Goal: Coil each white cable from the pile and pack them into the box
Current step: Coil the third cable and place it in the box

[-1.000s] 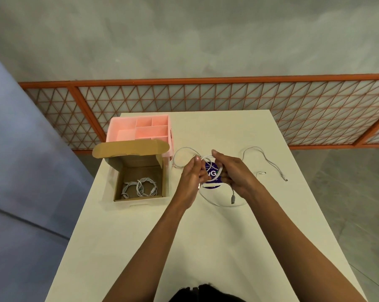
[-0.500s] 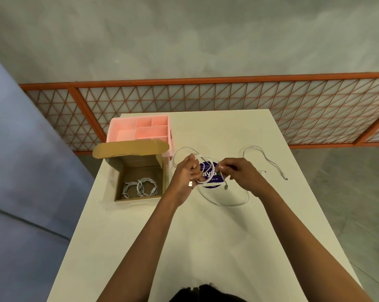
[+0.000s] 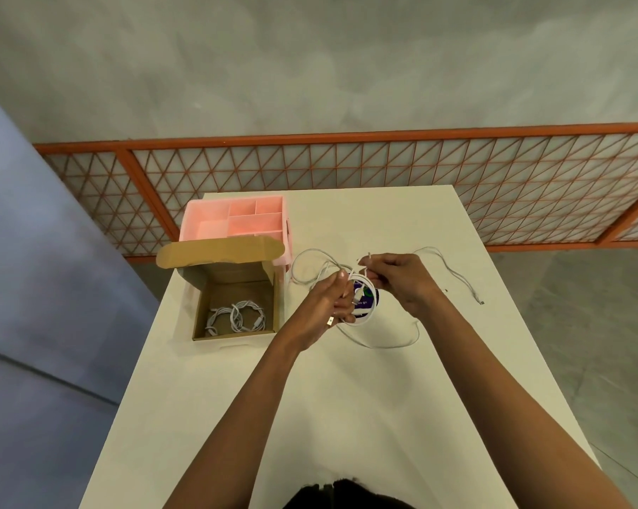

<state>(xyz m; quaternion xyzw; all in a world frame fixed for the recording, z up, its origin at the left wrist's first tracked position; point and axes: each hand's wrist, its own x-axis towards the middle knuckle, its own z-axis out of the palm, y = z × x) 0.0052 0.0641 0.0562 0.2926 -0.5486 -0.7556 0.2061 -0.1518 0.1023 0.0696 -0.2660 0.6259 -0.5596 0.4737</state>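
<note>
Head view: purple label lettering unreadable; right of the box, left hand fingers clamp the white cable coil, right hand fingers pinch its end.

White cable in my fingers, purple disc with white lettering under it. Cream table. Brown cardboard box at left edge, white coiled cables inside. Pink divider tray at far-left corner. Orange lattice railing, triangle pattern.

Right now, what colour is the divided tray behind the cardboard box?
Pink tray, seen in the head view.
</note>
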